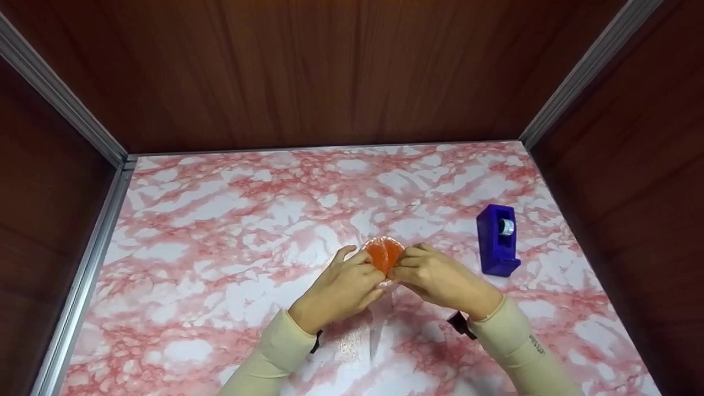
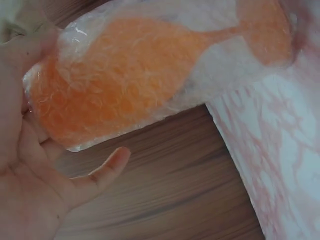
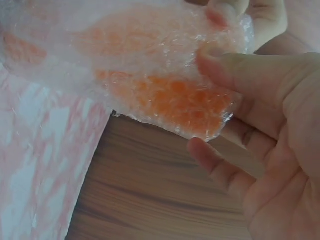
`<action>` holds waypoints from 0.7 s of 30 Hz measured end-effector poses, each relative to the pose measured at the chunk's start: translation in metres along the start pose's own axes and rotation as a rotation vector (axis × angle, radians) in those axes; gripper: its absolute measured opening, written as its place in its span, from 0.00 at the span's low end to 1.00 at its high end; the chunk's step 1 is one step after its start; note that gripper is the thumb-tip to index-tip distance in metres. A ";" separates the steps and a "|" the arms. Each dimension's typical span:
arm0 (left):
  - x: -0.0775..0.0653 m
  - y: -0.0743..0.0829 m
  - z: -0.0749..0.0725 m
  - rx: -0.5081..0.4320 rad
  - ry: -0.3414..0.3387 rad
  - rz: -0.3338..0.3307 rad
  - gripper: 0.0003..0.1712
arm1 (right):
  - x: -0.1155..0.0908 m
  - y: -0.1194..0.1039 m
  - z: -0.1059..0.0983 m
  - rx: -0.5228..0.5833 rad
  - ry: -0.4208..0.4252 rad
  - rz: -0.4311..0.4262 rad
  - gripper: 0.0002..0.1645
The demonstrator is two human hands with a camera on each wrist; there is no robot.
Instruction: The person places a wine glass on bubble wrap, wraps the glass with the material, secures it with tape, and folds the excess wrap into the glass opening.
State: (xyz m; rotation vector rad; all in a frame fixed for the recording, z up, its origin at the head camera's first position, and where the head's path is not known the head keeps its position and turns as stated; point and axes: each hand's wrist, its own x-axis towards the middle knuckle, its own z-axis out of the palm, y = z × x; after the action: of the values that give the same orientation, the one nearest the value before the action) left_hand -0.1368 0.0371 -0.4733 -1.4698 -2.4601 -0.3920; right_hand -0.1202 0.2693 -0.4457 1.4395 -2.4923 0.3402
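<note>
An orange stemmed goblet [image 2: 132,70] stands on the table inside a sleeve of clear bubble wrap [image 3: 150,60], with its foot down and its bowl up. From the head view only the orange top shows between the hands. My left hand [image 1: 346,283] grips the wrapped bowl at its upper edge, one finger stretched out free of it. On the other side, my right hand [image 1: 440,275] pinches the bubble wrap by the rim, its thumb [image 3: 220,67] pressing on the film. Part of the left fingers is hidden behind the wrap.
A purple tape dispenser [image 1: 498,242] with a roll of clear tape stands to the right of my right hand. The table [image 1: 220,220] has a red and white marbled top. Brown wood-grain panels [image 1: 330,71] enclose its back and sides, with metal rails [image 1: 82,308] at the corners.
</note>
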 end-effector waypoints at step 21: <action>0.011 -0.001 -0.008 -0.094 -0.096 0.050 0.13 | 0.003 -0.007 -0.002 0.114 -0.061 0.102 0.06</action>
State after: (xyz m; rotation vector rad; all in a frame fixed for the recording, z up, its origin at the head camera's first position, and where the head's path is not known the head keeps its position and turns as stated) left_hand -0.1426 0.0428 -0.4621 -1.6203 -2.5039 -0.4420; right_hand -0.1158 0.2636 -0.4426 1.3863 -2.6405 0.4725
